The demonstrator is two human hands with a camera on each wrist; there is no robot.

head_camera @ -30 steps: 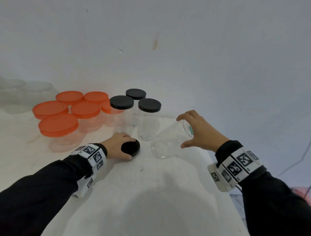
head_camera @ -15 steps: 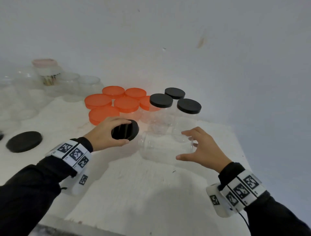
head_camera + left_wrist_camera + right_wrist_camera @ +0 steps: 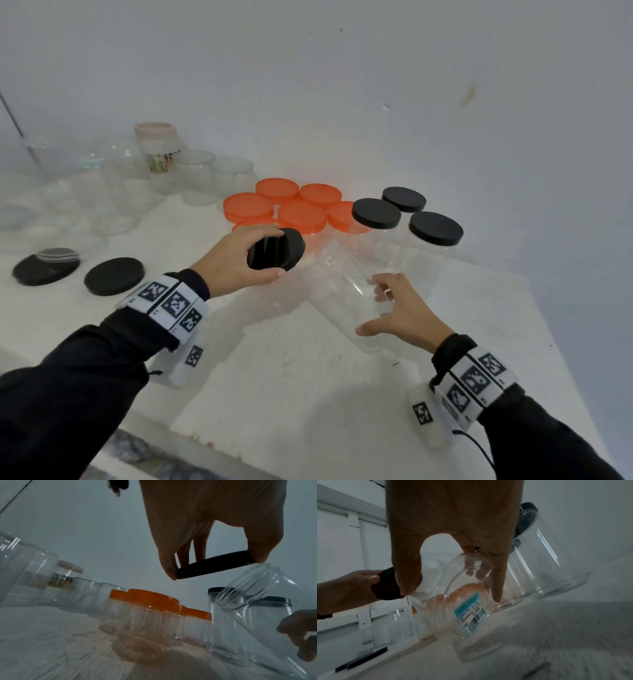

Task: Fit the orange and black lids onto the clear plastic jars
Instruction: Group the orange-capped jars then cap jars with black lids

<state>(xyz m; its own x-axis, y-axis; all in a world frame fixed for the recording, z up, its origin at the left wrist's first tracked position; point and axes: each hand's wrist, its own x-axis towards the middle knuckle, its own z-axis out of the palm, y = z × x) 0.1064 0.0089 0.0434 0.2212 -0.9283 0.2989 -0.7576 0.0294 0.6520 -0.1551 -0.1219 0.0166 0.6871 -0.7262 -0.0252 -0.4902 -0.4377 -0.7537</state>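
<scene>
The left hand (image 3: 236, 263) pinches a black lid (image 3: 276, 249) by its rim, just beside the mouth of a clear jar (image 3: 337, 294) that the right hand (image 3: 400, 317) grips, tilted above the table (image 3: 308, 394). Both are angled, so the lid may well seat crooked and jam, or the smooth jar may slip.

Left hand (image 3: 233, 262) grips a black lid (image 3: 276, 249); right hand (image 3: 402, 317) holds a clear jar (image 3: 337, 291) with a teal-bordered barcode label (image 3: 471, 616). Six orange lids (image 3: 301, 216), three black-lidded jars (image 3: 376, 213). White surface (image 3: 308, 394), black sleeves (image 3: 68, 377), wrist bands (image 3: 171, 303) white with black square markers.
</scene>
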